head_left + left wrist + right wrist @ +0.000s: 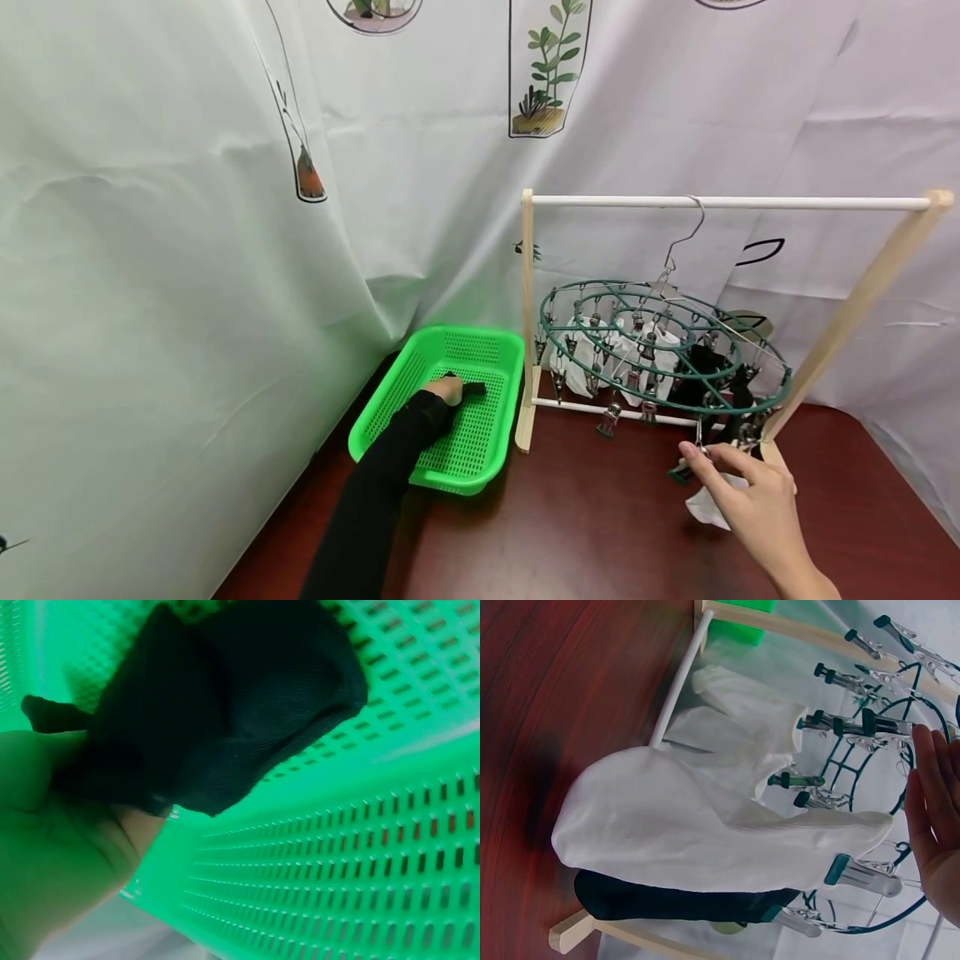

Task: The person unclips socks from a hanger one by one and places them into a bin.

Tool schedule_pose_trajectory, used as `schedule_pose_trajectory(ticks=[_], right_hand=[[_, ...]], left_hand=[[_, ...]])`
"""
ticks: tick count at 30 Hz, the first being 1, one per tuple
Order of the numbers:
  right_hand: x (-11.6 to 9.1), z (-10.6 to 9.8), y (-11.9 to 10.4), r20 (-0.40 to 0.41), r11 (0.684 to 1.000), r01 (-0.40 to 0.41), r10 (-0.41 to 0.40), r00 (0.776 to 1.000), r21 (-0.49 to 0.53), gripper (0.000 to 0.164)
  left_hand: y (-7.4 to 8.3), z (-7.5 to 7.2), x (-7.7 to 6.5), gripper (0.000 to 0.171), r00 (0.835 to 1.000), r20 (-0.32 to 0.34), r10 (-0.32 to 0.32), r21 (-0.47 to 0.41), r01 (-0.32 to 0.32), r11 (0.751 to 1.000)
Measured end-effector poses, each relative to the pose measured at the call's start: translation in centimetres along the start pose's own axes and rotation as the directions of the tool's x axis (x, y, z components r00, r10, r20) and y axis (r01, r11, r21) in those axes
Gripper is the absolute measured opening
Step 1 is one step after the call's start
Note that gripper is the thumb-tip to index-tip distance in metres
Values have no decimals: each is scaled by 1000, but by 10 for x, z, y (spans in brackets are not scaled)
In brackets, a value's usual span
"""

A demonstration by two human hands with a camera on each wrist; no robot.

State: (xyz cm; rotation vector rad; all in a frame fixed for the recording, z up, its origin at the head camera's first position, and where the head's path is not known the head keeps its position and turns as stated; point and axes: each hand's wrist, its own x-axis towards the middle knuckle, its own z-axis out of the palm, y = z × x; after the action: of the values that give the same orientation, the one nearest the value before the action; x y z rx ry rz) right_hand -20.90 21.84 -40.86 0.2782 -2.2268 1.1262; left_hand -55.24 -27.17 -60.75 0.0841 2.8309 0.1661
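the left hand (447, 389) is inside the green basket (487, 333), its thumb and fingers pinching a black sock (225, 712). the grip takes the sock at one edge: most of the cloth lies beyond the fingertips, bunched over the slotted basket floor, while a small end pokes out past the thumb. from the head view, a dark strip of it shows just to the right of the hand.

the right hand (757, 500) is at the near right side of the round green rack (720, 412), thumb and forefinger pinching a clip (681, 472) whose green tip slants down past the fingers; the right wrist view hides the thumb. a white sock (690, 825) hangs from another clip just beside this hand, with a hanging black sock (682, 898) next to it and more white socks (735, 712) behind.

the rack hangs by its hook from the white rod (810, 202) of a wooden stand (527, 275). basket and stand are side by side on the reddish-brown table (562, 508).
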Motion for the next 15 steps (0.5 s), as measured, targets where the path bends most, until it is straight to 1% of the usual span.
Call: schedule_pose_trajectory(ticks=[1, 2, 3, 5, 7, 8, 9, 10, 11, 12, 13, 14, 15], right_hand=[[-1, -1, 0, -1, 1000, -4, 4, 1000, -7, 10], [-2, -1, 0, -2, 1000, -7, 7, 1000, -9, 9], [-2, -1, 0, 0, 1000, -12, 12, 1000, -13, 9], [-3, 0, 1, 8, 1000, -11, 11, 1000, -12, 8], [-3, 1, 0, 16, 1000, -9, 9, 1000, -3, 8], [-2, 2, 1, 19, 1000, -6, 6, 1000, 2, 8], [-1, 2, 1, 24, 1000, -7, 7, 1000, 6, 8], [0, 3, 1, 27, 1000, -10, 10, 1000, 8, 8], [1, 4, 2, 29, 1000, -14, 14, 999, 12, 8], [2, 4, 2, 28, 1000, -18, 18, 999, 9, 7], [2, 5, 2, 28, 1000, -20, 19, 999, 8, 7], [3, 6, 2, 28, 1000, -20, 20, 999, 7, 7], [3, 7, 1, 30, 1000, -21, 20, 999, 7, 7]], left_hand=[[-2, 3, 0, 31, 1000, 1, -12, 17, 12, 1000], [-4, 7, 4, 28, 999, 11, -33, 26, 33, 999], [-5, 8, 4, 29, 998, 22, -55, 15, 55, 998], [2, 3, -13, 27, 996, 30, -81, 32, 80, 996], [16, -12, -45, 38, 993, 47, -108, 0, 108, 994], [24, -22, -63, 42, 992, 62, -114, -5, 114, 993], [27, -29, -75, 46, 991, 69, -115, -19, 116, 993], [35, -39, -91, 48, 991, 79, -108, -17, 109, 994], [39, -46, -99, 48, 992, 82, -95, -13, 97, 995], [41, -52, -102, 47, 993, 88, -76, -18, 78, 997], [38, -54, -101, 46, 992, 101, -70, -16, 72, 997], [30, -51, -92, 42, 994, 96, -52, -16, 54, 998], [20, -46, -79, 41, 995, 89, -32, -20, 34, 999]])
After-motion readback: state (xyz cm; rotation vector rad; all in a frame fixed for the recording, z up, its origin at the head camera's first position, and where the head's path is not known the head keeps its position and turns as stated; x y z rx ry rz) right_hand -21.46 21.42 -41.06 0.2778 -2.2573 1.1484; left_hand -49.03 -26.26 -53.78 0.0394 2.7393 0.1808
